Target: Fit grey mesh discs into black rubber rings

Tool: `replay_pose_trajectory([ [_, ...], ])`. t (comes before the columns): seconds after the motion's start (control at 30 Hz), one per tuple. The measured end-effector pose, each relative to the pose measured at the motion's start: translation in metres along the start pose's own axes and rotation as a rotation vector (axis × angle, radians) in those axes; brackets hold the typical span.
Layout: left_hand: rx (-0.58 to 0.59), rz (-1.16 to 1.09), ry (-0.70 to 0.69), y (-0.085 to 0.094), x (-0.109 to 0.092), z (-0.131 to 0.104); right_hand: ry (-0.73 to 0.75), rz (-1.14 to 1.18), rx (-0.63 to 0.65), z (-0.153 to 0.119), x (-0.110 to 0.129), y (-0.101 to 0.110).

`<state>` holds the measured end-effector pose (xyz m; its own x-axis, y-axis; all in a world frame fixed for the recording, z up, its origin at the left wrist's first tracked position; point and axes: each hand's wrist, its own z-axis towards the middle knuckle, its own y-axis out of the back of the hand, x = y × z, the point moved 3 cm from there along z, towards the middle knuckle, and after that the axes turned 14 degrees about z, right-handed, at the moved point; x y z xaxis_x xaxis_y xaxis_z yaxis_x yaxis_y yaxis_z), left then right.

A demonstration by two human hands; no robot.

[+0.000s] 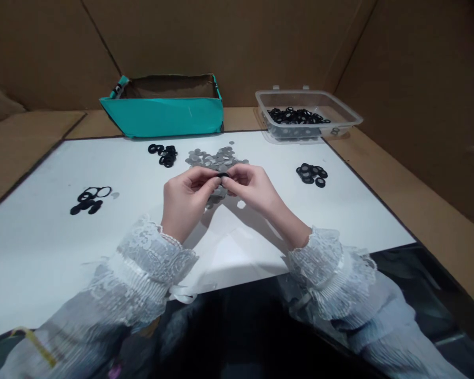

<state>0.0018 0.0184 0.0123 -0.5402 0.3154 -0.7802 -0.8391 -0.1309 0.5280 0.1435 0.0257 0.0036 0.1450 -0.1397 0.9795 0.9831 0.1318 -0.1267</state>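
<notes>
Between the fingertips of both hands is a small black ring [223,175], partly covered by my thumbs. My left hand [190,199] pinches its left side, and my right hand [249,188] pinches its right side. Whether a disc sits inside the ring cannot be made out. Just behind and below the fingers lies a loose pile of thin grey discs [211,159] on the white sheet. A small group of black rings [167,157] lies beyond my left hand. Off to the right are several black rings with grey centres [311,172].
A teal open box [169,117] stands at the back left. At the back right, a clear plastic container [339,105] holds many black rings. More black ring pieces [87,197] lie on the left of the white sheet [142,252]. Cardboard walls [237,47] enclose the back and sides.
</notes>
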Motion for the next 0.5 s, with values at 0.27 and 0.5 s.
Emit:
replay_pose_trajectory([
  [0.27, 0.016, 0.073, -0.044, 0.0054, -0.0063, 0.0020, 0.075, -0.073, -0.012, -0.0014, 0.0009, -0.0005],
  [0.5, 0.069, 0.022, 0.026, 0.0007, -0.0025, 0.0037, 0.018, -0.013, -0.024, -0.0039, -0.0077, -0.0059],
])
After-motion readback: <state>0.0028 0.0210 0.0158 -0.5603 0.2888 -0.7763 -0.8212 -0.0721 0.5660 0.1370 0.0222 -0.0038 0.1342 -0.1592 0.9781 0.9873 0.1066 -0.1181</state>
